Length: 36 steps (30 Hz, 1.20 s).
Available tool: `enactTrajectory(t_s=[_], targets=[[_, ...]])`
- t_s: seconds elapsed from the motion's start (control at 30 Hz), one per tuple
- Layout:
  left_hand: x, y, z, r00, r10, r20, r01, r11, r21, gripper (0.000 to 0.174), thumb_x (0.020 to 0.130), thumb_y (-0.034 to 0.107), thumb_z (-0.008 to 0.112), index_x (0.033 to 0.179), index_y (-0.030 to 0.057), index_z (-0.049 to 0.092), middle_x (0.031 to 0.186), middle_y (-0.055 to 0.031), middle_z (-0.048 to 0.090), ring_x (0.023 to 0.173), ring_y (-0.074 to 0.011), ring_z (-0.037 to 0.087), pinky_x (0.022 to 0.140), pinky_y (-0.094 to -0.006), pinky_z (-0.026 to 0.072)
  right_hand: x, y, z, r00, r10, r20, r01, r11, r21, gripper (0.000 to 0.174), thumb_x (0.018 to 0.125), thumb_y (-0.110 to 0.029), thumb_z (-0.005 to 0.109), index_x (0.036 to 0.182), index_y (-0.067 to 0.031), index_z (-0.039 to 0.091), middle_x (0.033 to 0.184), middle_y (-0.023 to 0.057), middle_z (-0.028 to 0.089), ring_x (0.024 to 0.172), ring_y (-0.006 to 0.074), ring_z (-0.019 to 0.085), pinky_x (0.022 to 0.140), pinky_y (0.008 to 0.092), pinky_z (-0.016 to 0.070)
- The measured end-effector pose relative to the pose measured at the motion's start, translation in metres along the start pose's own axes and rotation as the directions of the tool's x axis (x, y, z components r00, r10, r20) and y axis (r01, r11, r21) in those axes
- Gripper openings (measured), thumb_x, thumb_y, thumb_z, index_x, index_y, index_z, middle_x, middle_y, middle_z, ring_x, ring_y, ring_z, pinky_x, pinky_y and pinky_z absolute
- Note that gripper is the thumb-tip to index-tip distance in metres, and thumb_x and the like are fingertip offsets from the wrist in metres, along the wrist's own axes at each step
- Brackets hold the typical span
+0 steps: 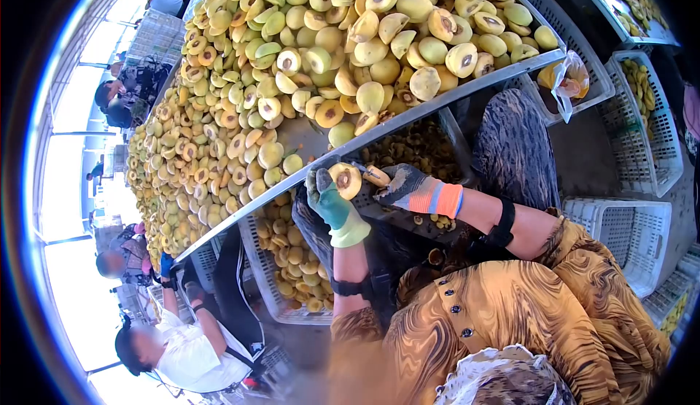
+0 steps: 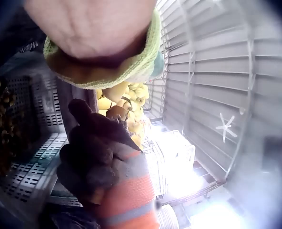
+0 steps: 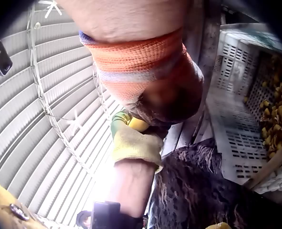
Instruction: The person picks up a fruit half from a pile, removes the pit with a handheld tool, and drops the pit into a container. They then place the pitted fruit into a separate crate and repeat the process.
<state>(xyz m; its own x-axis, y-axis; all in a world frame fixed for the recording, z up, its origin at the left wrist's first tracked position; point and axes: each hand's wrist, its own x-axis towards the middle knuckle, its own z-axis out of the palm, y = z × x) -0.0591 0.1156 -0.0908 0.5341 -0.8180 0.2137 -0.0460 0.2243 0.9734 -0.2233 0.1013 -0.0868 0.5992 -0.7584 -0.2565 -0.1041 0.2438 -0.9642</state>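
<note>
The left hand (image 1: 337, 208), in a green and yellow glove, holds a halved yellow fruit (image 1: 345, 180) near the metal table edge, its brown centre showing. Close on its right, the right hand (image 1: 419, 190), gloved in dark grey with an orange cuff, has its fingers curled round a small tool with a tan part (image 1: 376, 176); its tip is hard to make out beside the fruit. In the left wrist view the right hand (image 2: 102, 162) appears dark and curled. The right wrist view shows the left hand (image 3: 137, 143) with a bit of yellow fruit (image 3: 138, 124), partly hidden behind the right.
Halved fruits (image 1: 240, 99) cover the table behind its metal rim (image 1: 437, 104). Below stand a crate of fruit (image 1: 295, 259) and a crate of dark scraps (image 1: 415, 150). White crates (image 1: 620, 237) stand at the right; a person in white (image 1: 197, 354) sits at the lower left.
</note>
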Motion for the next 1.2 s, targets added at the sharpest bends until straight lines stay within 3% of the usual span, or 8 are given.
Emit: enactTrajectory(t_s=[0.2, 0.6, 0.77, 0.9, 0.93, 1.1, 1.17, 1.2], targets=[[-0.003, 0.006, 0.010, 0.996, -0.089, -0.009, 0.089, 0.996, -0.026, 0.022, 0.095, 0.018, 0.056, 0.099, -0.0026, 0.062, 0.092, -0.0050, 0.064, 0.081, -0.0119, 0.058, 0.075, -0.0256, 0.0474, -0.010, -0.010, -0.010, 0.996, -0.074, -0.046, 0.080, 0.986, 0.147, 0.037, 0.078, -0.027, 0.072, 0.107, -0.0061, 0.066, 0.093, 0.0100, 0.068, 0.086, 0.0151, 0.062, 0.083, 0.0294, 0.0478], [-0.021, 0.033, 0.031, 0.999, 0.032, -0.012, -0.028, 0.968, 0.248, 0.025, 0.096, 0.021, 0.055, 0.096, -0.0018, 0.065, 0.082, -0.0039, 0.064, 0.070, -0.0114, 0.058, 0.065, -0.0247, 0.0468, -0.010, -0.013, -0.012, 0.997, 0.076, 0.009, -0.066, 0.919, -0.389, 0.046, 0.078, -0.047, 0.068, 0.104, -0.0095, 0.065, 0.096, 0.0187, 0.067, 0.092, 0.0351, 0.063, 0.081, 0.0387, 0.0502], [-0.030, 0.034, 0.037, 0.996, -0.083, -0.019, 0.084, 0.992, 0.094, 0.023, 0.097, 0.019, 0.053, 0.093, -0.0005, 0.065, 0.077, -0.0021, 0.061, 0.062, -0.0078, 0.054, 0.056, -0.0208, 0.0426, -0.009, 0.004, -0.008, 0.986, -0.130, 0.102, 0.160, 0.911, -0.381, 0.039, 0.081, -0.041, 0.065, 0.103, -0.0090, 0.064, 0.094, 0.0182, 0.067, 0.086, 0.0366, 0.063, 0.078, 0.0396, 0.0508], [-0.026, 0.022, 0.034, 0.980, 0.200, -0.013, -0.181, 0.911, 0.370, 0.019, 0.095, 0.017, 0.056, 0.089, -0.0002, 0.063, 0.071, -0.0009, 0.056, 0.062, -0.0079, 0.054, 0.056, -0.0217, 0.0424, -0.010, 0.013, -0.008, 0.914, -0.384, 0.130, 0.403, 0.828, -0.389, 0.030, 0.084, -0.032, 0.063, 0.102, -0.0072, 0.063, 0.089, 0.0172, 0.067, 0.079, 0.0336, 0.063, 0.074, 0.0374, 0.0508], [-0.035, 0.038, 0.045, 0.997, 0.060, -0.050, -0.046, 0.968, 0.249, 0.018, 0.094, 0.015, 0.058, 0.087, -0.0004, 0.063, 0.070, -0.0023, 0.056, 0.062, -0.0113, 0.055, 0.058, -0.0249, 0.0445, -0.009, 0.021, -0.007, 0.926, -0.355, 0.129, 0.377, 0.852, -0.363, 0.029, 0.085, -0.030, 0.062, 0.103, -0.0071, 0.062, 0.085, 0.0161, 0.066, 0.076, 0.0313, 0.063, 0.072, 0.0369, 0.0505], [-0.021, 0.028, 0.039, 0.885, 0.428, 0.185, -0.448, 0.671, 0.590, 0.016, 0.093, 0.013, 0.059, 0.087, -0.0008, 0.063, 0.077, -0.0096, 0.062, 0.063, -0.0211, 0.058, 0.061, -0.0294, 0.0474, -0.005, 0.033, -0.007, 0.972, -0.158, 0.171, 0.171, 0.983, -0.063, 0.020, 0.085, -0.013, 0.063, 0.102, -0.0021, 0.060, 0.073, 0.0091, 0.063, 0.061, 0.0189, 0.058, 0.059, 0.0307, 0.0480], [-0.016, 0.033, 0.037, 0.876, 0.420, 0.236, -0.478, 0.699, 0.531, 0.010, 0.089, 0.009, 0.062, 0.087, -0.0007, 0.063, 0.078, -0.0134, 0.063, 0.064, -0.0260, 0.061, 0.060, -0.0306, 0.0485, -0.012, 0.034, -0.016, 0.911, -0.028, 0.410, -0.161, 0.894, 0.418, 0.016, 0.088, -0.013, 0.060, 0.101, -0.0043, 0.059, 0.062, 0.0013, 0.053, 0.051, 0.0110, 0.051, 0.046, 0.0251, 0.0387], [-0.021, 0.044, 0.038, 0.984, 0.053, 0.167, -0.098, 0.957, 0.271, 0.015, 0.090, 0.015, 0.063, 0.089, -0.0001, 0.064, 0.080, -0.0085, 0.065, 0.064, -0.0162, 0.060, 0.058, -0.0254, 0.0458, -0.015, 0.031, -0.018, 0.848, -0.022, 0.530, -0.347, 0.731, 0.587, 0.013, 0.089, -0.013, 0.058, 0.100, -0.0054, 0.058, 0.057, -0.0027, 0.047, 0.046, 0.0070, 0.047, 0.040, 0.0223, 0.0340]])
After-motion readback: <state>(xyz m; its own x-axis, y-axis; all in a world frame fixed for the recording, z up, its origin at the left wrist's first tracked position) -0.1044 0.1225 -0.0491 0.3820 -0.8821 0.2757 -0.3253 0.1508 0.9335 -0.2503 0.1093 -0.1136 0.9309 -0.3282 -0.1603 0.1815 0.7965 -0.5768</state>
